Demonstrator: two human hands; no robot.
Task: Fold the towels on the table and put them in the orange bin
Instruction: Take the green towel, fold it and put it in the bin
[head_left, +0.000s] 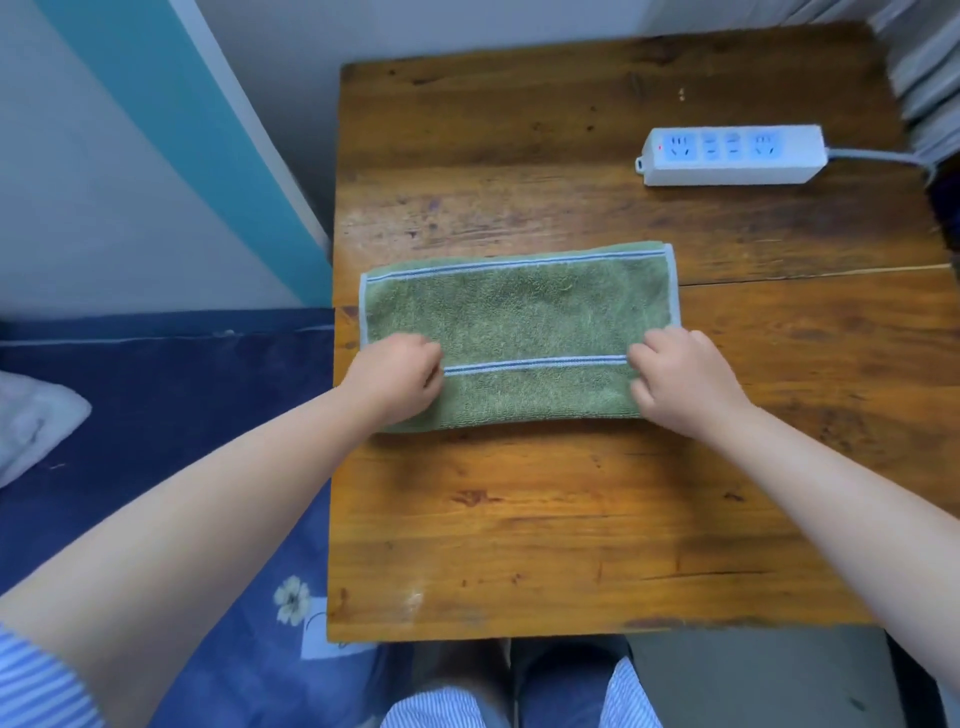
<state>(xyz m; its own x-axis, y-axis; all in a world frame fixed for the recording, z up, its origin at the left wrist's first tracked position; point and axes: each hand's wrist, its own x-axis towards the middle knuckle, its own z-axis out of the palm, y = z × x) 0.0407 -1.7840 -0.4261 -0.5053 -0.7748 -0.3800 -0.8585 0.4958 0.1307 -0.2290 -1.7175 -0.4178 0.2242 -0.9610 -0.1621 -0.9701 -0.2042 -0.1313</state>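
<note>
The left hand (397, 374) and the right hand (675, 379) are each pinching an end of the folded green terry towel (519, 317). The towel is lying flat on the brown wooden surface (571, 519). A white power strip (732, 154) is sitting well apart.

A: How is the light?
B: Soft and even, fairly bright. A pale sheen lies on the far part of the wooden table (571, 130), with faint shadows under both forearms.
A: Is it sharp?
B: Slightly soft throughout; straight lines bow at the edges.
</note>
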